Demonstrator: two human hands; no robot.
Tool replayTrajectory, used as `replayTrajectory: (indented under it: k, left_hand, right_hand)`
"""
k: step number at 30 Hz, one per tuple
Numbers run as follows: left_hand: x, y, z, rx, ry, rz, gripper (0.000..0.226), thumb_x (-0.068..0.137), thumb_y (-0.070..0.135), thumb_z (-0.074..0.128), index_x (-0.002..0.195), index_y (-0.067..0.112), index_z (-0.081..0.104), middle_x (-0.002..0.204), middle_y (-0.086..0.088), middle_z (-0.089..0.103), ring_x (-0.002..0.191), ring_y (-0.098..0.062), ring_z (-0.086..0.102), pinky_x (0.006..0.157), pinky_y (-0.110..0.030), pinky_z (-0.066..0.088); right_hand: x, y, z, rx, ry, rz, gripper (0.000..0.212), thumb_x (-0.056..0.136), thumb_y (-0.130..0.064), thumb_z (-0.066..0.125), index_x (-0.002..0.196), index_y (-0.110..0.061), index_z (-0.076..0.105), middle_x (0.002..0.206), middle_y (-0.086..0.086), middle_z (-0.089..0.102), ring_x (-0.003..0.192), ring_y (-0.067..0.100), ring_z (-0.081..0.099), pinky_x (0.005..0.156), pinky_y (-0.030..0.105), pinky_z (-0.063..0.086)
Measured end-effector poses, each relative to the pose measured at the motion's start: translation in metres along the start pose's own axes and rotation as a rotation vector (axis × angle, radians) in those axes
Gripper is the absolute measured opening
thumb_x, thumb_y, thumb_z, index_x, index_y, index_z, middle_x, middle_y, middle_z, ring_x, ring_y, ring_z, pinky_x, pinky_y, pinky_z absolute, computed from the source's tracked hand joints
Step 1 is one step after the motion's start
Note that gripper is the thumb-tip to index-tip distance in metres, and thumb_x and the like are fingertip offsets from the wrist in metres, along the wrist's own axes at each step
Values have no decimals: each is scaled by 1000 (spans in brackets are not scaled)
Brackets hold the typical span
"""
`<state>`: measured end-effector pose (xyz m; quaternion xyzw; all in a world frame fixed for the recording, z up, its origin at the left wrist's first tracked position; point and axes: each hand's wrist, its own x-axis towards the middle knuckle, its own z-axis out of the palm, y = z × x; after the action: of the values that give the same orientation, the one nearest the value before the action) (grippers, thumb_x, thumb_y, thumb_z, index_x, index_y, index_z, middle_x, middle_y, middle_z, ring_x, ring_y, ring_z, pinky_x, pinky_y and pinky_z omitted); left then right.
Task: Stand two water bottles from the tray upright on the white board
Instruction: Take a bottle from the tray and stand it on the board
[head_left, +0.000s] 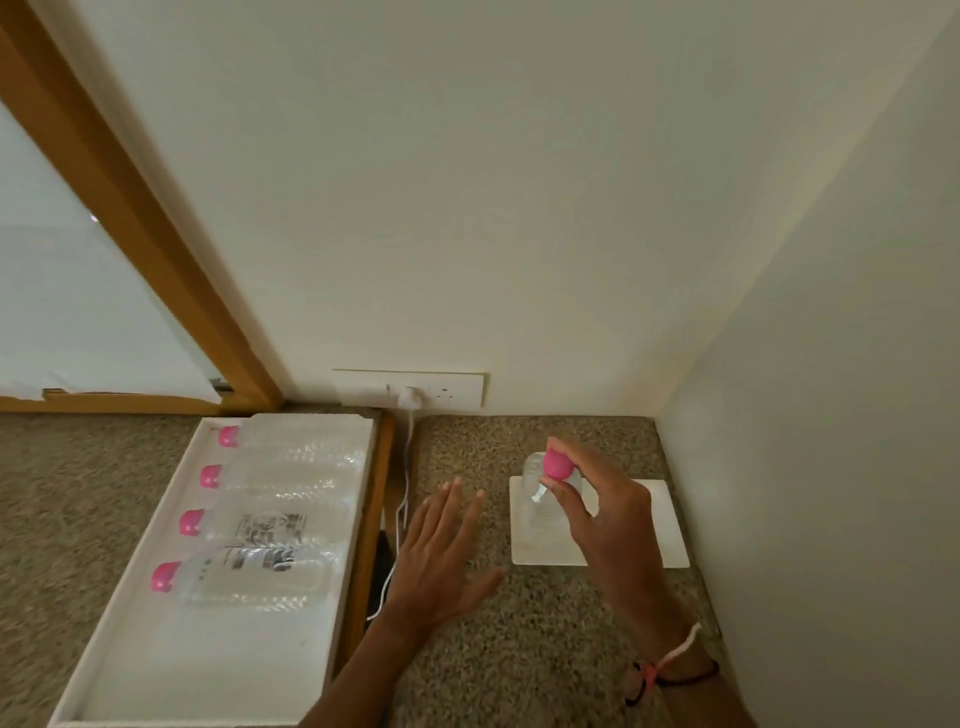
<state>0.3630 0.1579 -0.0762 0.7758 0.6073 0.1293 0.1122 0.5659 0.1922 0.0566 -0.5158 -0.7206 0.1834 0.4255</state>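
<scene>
Lower left: white tray (358, 519) holds four water bottles (270, 530) lying flat, pink caps left. Centre: left hand (441, 551) open, fingers spread, holding nothing, over the speckled worktop (519, 649). Right of centre: right hand (597, 514) pinches the pink cap (557, 465) of a bottle (543, 493) standing on the white board (660, 519). Advice: check the base sits flat before releasing; leave the board's right side free for the second bottle.

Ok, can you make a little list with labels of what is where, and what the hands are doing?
bottle on board: one, upright
white board: on the counter, right side
right hand: gripping that bottle at its pink cap
left hand: open, empty, fingers spread over the counter
tray: white, at left
bottles in tray: four, lying down
</scene>
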Motion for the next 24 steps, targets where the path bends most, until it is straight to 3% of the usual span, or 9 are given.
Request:
replayTrajectory:
  k: [3,12,19,24]
  left_hand:
    - [11,5,15,-16,-3,3,90,90,76,38,156,16,27,164,-18,23,153,-33,19,121,-52,20]
    - [15,-2,47,13,-112,-15,98,86,82,38,158,18,19,166,-17,13,155,-31,10,124,-51,12]
    - [11,-1,49,-17,-126,-18,93,89,77,40,157,18,22,166,-18,18,155,-31,12,122,-52,15]
    - [13,-2,51,-31,-133,2,92,89,77,41,156,17,26,165,-18,20,154,-32,14,122,-52,17]
  right_hand:
    - [-2,17,3,-4,-39,27,45,87,-8,75,130,-12,62,121,-4,66,114,1,55,96,3,38]
    - [-5,37,6,33,-47,60,40,88,-9,73,127,-12,63,123,1,70,114,9,61,98,15,45]
    - [-4,38,10,38,-50,82,41,87,-10,74,127,-13,64,122,-2,69,113,5,61,96,10,43]
    - [-8,32,11,40,-31,112,41,88,-13,74,127,-15,64,121,-11,66,113,-12,55,95,6,40]
